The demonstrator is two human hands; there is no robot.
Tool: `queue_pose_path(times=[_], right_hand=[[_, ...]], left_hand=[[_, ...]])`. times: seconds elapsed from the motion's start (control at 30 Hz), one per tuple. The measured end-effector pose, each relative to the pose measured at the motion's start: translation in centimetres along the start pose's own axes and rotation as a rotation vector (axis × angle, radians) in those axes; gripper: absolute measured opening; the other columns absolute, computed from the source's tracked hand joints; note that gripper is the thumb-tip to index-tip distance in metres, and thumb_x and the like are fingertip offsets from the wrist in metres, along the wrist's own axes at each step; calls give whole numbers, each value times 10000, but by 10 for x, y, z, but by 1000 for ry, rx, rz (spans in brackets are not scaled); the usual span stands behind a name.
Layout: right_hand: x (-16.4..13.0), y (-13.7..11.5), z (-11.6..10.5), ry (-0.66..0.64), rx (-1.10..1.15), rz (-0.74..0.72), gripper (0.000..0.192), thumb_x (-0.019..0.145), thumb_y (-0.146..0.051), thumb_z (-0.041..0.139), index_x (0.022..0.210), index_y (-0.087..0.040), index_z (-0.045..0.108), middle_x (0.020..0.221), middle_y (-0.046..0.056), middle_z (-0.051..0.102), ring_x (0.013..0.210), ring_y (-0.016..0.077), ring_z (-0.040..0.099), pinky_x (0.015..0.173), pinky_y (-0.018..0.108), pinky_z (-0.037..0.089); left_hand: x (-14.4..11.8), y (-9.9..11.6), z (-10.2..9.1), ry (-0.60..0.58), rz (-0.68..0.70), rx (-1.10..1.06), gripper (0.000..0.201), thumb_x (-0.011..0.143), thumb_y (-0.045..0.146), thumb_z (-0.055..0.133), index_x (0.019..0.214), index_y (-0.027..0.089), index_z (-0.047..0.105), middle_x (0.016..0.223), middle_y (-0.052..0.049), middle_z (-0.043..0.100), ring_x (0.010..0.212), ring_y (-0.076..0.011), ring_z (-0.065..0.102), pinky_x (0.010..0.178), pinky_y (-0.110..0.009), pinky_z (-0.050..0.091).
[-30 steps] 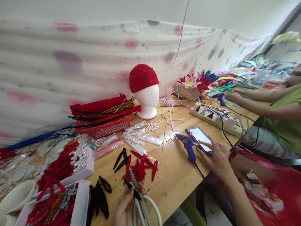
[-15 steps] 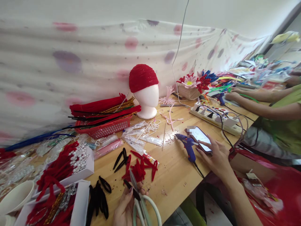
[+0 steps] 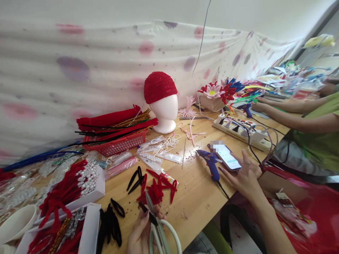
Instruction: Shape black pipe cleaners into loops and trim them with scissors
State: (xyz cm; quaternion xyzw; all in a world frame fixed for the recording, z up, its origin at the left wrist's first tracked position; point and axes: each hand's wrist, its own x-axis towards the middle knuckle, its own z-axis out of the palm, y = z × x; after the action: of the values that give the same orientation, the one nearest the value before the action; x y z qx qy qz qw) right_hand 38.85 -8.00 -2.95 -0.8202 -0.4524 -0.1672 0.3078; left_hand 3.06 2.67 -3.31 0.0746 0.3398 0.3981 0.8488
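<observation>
At the table's front edge, my left hand (image 3: 139, 233) is closed on a pair of scissors (image 3: 159, 227) with pale green-white handles, blades pointing up and away. A small black fuzzy piece (image 3: 144, 209) shows at its fingertips; how it is gripped is partly hidden. My right hand (image 3: 248, 176) hovers at the near edge of a lit smartphone (image 3: 230, 159), fingers spread and holding nothing. Just left of the phone lies a blue glue gun (image 3: 212, 165). Red fuzzy loops (image 3: 155, 190) lie beyond the scissors, with black loops (image 3: 112, 225) to their left.
A white foam head (image 3: 165, 113) wears a red wrapped cap. Left of it stands a red basket (image 3: 119, 143) of fuzzy stems. White boxes (image 3: 91, 225) hold red pieces and pearls. A power strip (image 3: 243, 135) lies at right, near a co-worker's arms (image 3: 288, 114).
My right hand's fingers have lifted off the phone and spread, and the screen shows different content. My left hand keeps its place with the scissors. The view shifts slightly.
</observation>
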Motion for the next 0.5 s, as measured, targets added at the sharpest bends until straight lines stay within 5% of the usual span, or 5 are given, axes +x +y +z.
queue_pose_path(times=[0.13, 0.27, 0.5], right_hand=[[1, -4, 1, -54, -4, -93, 850, 954, -480, 527, 1602, -177, 68, 1272, 176, 702, 1304, 409, 504, 1019, 607, 399], [2, -1, 3, -68, -122, -35, 806, 936, -537, 515, 1587, -211, 168, 1197, 149, 742, 1249, 440, 532, 1039, 677, 323], [-1, 7, 2, 47, -235, 163, 1069, 789, -769, 553, 1540, -80, 229, 1402, 334, 524, 1261, 518, 523, 981, 684, 375]], left_hand=[[0, 0, -1, 47, -1, 46, 113, 741, 167, 726, 776, 226, 816, 826, -78, 786, 955, -320, 734, 917, -445, 582], [-1, 0, -2, 76, -19, 46, 118, 693, 213, 792, 805, 237, 818, 880, -83, 786, 969, -344, 728, 880, -475, 595], [-4, 3, 3, 21, -82, 9, 151, 632, 222, 861, 777, 246, 827, 927, -83, 793, 1005, -336, 728, 960, -430, 561]])
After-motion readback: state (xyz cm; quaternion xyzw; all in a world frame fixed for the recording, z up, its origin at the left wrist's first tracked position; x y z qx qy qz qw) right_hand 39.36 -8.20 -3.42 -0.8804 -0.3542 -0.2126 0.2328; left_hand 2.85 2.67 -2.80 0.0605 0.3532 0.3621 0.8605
